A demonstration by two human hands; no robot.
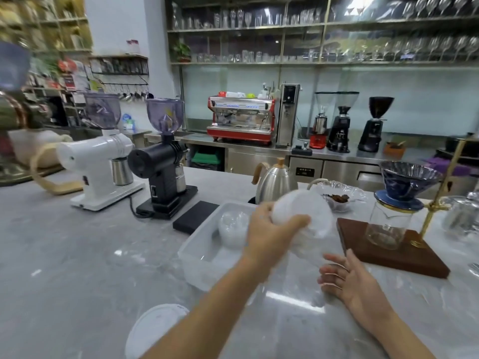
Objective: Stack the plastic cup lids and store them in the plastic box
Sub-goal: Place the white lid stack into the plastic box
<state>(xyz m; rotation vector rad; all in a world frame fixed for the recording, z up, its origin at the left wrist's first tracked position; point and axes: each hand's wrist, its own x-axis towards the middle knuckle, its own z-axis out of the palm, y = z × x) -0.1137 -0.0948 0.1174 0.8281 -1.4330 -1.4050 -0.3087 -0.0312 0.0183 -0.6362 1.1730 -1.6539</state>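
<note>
Left hand (269, 229) fingers (298, 220) around lids (311, 213)

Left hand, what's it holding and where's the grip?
The left hand holds a blurred stack of lids by its near rim, above the box. The right hand holds nothing.

Blurred: the stack of clear plastic cup lids (305, 216) in the left hand (272, 229); lid count unreadable.
Hidden: near right part of the translucent rectangular plastic box (197, 257), behind the left forearm.
Cut off: white round lid (153, 330), at the bottom edge.
</note>
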